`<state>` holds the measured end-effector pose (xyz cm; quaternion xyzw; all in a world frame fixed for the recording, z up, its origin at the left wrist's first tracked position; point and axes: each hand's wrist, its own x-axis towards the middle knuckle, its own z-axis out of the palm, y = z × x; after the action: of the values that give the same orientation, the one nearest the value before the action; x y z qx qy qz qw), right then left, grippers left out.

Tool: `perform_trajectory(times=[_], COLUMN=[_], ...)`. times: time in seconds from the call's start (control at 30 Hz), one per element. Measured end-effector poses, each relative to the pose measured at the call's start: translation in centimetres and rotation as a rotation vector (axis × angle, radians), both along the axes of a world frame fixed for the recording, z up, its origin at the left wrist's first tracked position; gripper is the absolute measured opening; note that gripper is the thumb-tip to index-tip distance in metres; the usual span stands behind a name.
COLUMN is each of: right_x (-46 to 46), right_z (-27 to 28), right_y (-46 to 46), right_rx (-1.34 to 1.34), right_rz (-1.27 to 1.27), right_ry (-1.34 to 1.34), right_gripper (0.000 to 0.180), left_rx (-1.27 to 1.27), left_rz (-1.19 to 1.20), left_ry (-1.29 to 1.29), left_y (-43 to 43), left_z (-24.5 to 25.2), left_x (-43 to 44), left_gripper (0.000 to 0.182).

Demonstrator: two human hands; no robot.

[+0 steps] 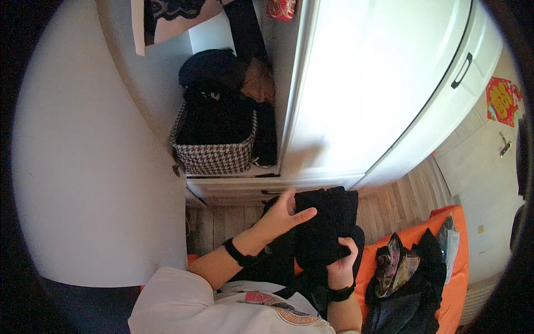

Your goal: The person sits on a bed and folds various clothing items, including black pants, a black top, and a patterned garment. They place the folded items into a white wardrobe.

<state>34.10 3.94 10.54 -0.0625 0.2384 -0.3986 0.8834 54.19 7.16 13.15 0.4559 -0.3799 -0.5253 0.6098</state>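
Observation:
A folded black garment (323, 229) is held in front of my body, above my lap. My right hand (344, 256) grips its lower right side, the thumb on top and the other fingers hidden beneath. At the garment's left edge is my left hand (290, 215), its thumb stretched over the cloth and apart from the raised, blurred fingers. Beyond my hands, a houndstooth fabric storage basket (212, 158) stands inside the open wardrobe compartment. Black cloth (212, 123) fills the basket.
A white wardrobe door (388, 83) stands to the right of the compartment, and a large pale panel (100, 167) to the left. Dark clothes (400, 288) lie on an orange cushion (454, 250) at my right. Clothing (179, 21) hangs above the basket.

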Motion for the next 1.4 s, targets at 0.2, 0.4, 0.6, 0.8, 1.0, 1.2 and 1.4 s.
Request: perform_trajectory(times=[0.2,0.4,0.6,0.8,1.0,1.2,1.4], right_x=[5.4,6.4,-1.1,-7.2,-8.2,-6.6,-5.7], right_z=[0.2,-1.0,-0.9,-1.4,-2.4,-2.4,-2.5], right_y=[-2.7,-2.7,-3.7,-2.6,-1.0,-0.8,-1.0], right_rx=[-0.439,-0.752,-0.789,-0.696,-0.590,-0.707,-0.775], right_rz=[0.120,0.299,0.256,0.167,0.152,0.238,0.306], right_ry=[0.286,0.532,0.629,0.861,0.917,0.935,0.959], right_gripper=[0.064,0.070,0.045,0.029,0.023,0.024,0.024], left_rx=[-0.041,0.212,0.094,0.061,0.726,0.523,0.706], left_rz=[0.155,0.575,0.882,0.372,0.286,0.327,-0.426], left_ry=[-0.061,-0.564,-0.321,0.118,-1.218,-1.277,-1.659], left_y=[-0.5,-1.2,-7.0,-16.1,-22.6,-23.7,-26.3], left_z=[-0.6,-1.5,1.0,-0.5,-4.3,-5.0,-6.0], left_x=[3.0,8.2,16.9,25.7,26.8,24.3,22.4], left_gripper=[0.077,0.060,0.063,0.052,0.053,0.063,0.074])
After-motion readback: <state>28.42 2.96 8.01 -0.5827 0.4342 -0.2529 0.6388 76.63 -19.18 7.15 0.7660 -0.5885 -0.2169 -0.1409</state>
